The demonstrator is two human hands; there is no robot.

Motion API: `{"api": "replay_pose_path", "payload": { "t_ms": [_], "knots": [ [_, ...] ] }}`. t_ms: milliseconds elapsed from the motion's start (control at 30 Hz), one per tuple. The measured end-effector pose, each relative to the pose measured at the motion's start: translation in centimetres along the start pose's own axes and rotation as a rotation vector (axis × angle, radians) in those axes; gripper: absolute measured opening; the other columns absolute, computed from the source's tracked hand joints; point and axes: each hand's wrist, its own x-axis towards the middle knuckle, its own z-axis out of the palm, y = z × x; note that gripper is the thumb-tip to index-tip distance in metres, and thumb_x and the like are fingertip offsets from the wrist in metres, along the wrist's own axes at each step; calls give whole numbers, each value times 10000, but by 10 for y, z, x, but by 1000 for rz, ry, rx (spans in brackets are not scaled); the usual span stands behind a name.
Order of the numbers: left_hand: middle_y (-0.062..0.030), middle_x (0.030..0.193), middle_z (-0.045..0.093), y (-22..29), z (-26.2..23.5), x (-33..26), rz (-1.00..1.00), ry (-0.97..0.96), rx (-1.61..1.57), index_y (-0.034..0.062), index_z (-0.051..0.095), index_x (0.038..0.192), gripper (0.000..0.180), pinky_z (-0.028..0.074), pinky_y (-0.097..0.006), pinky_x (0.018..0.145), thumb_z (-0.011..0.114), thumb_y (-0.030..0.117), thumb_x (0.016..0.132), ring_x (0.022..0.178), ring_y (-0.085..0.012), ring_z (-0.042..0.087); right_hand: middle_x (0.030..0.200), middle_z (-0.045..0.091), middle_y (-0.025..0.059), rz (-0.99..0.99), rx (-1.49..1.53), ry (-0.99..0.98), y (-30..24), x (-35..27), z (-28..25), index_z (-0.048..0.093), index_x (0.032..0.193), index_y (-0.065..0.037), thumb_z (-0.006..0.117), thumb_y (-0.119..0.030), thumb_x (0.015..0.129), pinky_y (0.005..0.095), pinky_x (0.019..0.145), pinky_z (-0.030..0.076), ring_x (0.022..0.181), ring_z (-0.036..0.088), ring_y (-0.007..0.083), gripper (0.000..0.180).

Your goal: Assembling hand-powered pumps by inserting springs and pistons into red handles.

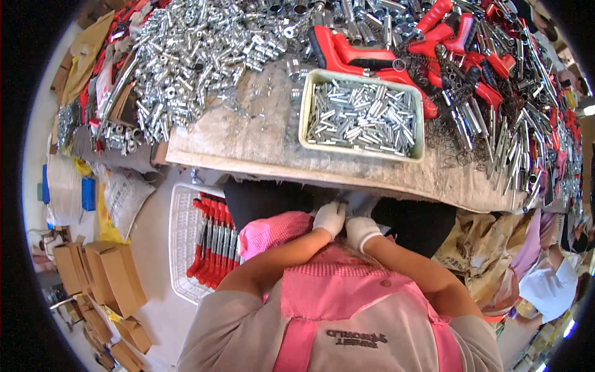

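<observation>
My left hand [330, 221], in a white glove, is over my lap just below the table's front edge. Its fingers are pressed together around a small dark thing at their tips, too small to name. Close beside it on the right is my right hand [361, 232], also gloved in white. Its fingers curl inward, and whatever they hold is hidden. Beyond both hands, on the cloth-covered table [248, 149], stands a pale tray [304, 121] full of short metal pins [362, 118]. Red and black handles [347, 53] lie behind and beside that tray.
A heap of small metal fittings [198, 56] covers the table's left. Springs, metal tubes [474, 121] and more red handles are piled right. On the floor at left, a white basket [176, 242] holds several red-handled tools [214, 242]; cardboard boxes [118, 279] stand farther left.
</observation>
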Motion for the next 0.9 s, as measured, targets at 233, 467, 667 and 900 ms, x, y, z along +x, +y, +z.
{"api": "replay_pose_path", "payload": {
  "t_ms": [233,467,667,900],
  "knots": [
    [-273,940,611,-19,18,11,57,13,-59,-43,589,950,383,444,-450,819,429,300,891,900,-411,580,923,641,238,53,136,77,13,13,26,616,1018,6,574,-311,768,412,769,506,875,626,376,405],
    [-160,1032,600,11,-69,-66,805,380,-191,-2,472,1185,612,479,-394,811,722,135,644,913,-342,599,814,610,239,-416,574,353,-23,-149,-101,496,1149,24,693,-278,755,382,689,481,767,640,313,534],
    [-226,1056,587,0,-223,-107,678,778,-332,-24,521,1130,539,478,-402,812,724,227,698,963,-368,595,1133,522,122,-720,1263,436,-65,-171,-109,355,1322,39,574,-337,890,273,813,437,976,521,158,614],
    [-292,975,593,-293,-244,-121,-94,882,45,74,402,1314,571,449,-503,776,580,346,844,926,-467,554,943,610,86,-334,1025,261,-49,-115,-53,530,1155,20,482,-139,920,267,755,454,822,565,137,288]
  ]
}}
